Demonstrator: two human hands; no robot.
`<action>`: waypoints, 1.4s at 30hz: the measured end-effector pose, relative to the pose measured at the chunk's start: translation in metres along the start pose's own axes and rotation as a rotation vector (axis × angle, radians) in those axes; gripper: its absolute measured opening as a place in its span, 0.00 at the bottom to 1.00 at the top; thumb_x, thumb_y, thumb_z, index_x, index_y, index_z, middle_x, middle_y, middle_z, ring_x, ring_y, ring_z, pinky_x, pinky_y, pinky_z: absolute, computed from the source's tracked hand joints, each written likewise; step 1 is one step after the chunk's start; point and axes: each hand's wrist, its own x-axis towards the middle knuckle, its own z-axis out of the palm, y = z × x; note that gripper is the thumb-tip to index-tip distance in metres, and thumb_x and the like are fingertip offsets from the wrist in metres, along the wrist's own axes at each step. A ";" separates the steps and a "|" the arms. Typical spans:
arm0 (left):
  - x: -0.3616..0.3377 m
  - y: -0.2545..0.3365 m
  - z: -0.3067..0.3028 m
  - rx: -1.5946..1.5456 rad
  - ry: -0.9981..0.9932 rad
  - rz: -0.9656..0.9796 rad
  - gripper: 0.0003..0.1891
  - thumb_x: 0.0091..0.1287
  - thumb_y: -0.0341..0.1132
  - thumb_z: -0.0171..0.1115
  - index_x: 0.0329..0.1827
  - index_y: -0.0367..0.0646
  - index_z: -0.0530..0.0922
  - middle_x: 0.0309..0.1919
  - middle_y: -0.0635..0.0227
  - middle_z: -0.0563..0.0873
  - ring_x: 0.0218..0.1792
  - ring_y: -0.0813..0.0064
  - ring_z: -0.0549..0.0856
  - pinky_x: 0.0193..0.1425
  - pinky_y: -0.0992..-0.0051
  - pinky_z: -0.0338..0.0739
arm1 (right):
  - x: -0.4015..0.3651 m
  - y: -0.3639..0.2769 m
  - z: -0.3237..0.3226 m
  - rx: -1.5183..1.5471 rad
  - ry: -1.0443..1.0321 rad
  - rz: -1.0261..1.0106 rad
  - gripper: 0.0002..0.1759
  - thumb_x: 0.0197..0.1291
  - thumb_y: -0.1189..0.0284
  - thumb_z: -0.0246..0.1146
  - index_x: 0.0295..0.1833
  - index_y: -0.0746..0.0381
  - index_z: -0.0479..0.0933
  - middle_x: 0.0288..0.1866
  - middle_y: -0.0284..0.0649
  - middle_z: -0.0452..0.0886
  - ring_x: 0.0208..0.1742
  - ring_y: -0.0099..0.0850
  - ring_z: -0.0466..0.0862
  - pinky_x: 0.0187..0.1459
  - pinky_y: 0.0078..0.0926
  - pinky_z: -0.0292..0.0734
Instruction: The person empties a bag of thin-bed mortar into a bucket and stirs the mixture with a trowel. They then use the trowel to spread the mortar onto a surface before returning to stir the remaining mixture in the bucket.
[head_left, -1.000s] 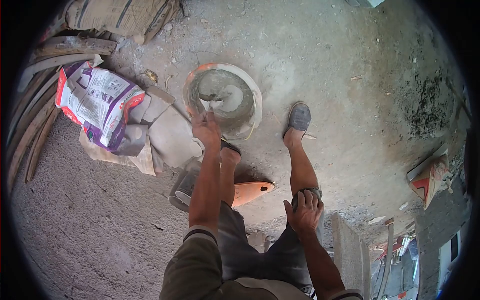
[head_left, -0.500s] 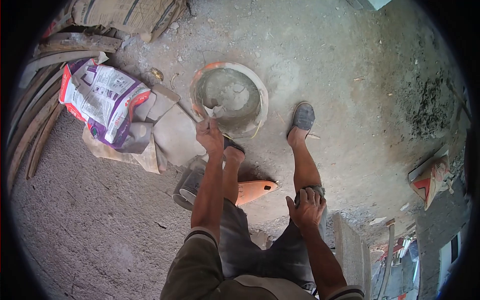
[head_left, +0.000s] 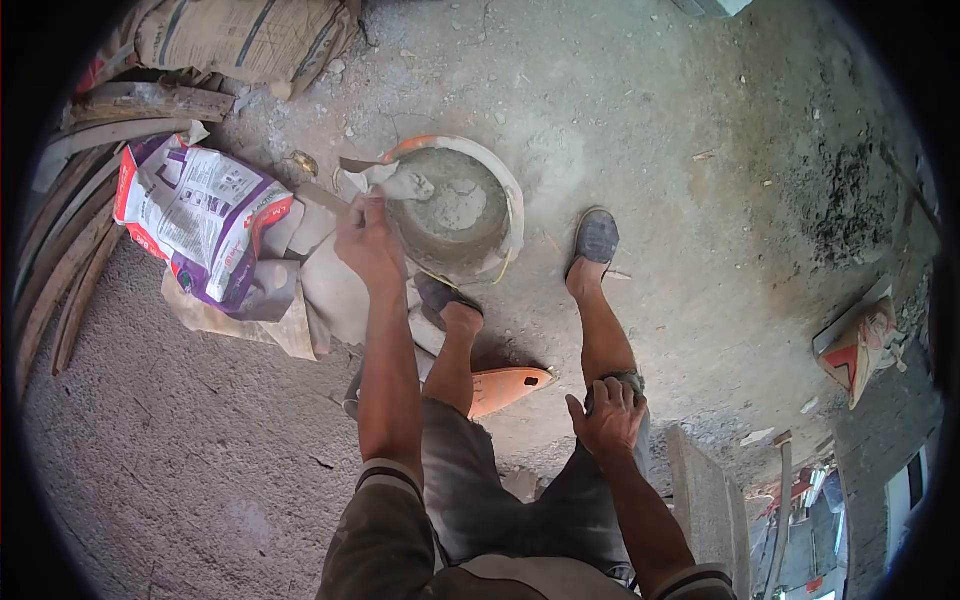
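On the head camera, I find the two hands well apart. The left hand [head_left: 371,245] is closed on a small trowel-like tool [head_left: 368,178], with the fingers wrapped about the handle end. The tool is raised at the left rim of a round bucket [head_left: 514,195], which stands upright on the floor ahead of the left foot. A lump of grey matter [head_left: 410,186] shows at the tool's right end; I cannot tell whether it sits on the blade or lies beyond it.

The bucket contains grey mix [head_left: 462,205], paler at its centre. A yellow cord [head_left: 504,270] hangs at its near edge.

The right hand [head_left: 608,418] holds no tool that I can see. It rests on the right knee, fingers spread.

Left of the bucket I record a purple, red and white bag [head_left: 205,215] lying upon pale flat sheets [head_left: 325,280], with curved timber lengths [head_left: 85,230] beyond. An orange object [head_left: 508,388] lies between the legs. A dark container [head_left: 352,385] is largely hidden by the left forearm; its contents I cannot determine.
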 end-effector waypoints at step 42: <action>-0.140 0.051 0.073 -0.353 -0.293 -0.611 0.38 0.67 0.63 0.51 0.60 0.32 0.69 0.58 0.58 0.74 0.57 0.64 0.74 0.64 0.64 0.68 | 0.129 0.075 0.022 1.486 0.457 0.102 0.12 0.57 0.72 0.66 0.43 0.66 0.78 0.31 0.41 0.82 0.33 0.24 0.79 0.37 0.23 0.74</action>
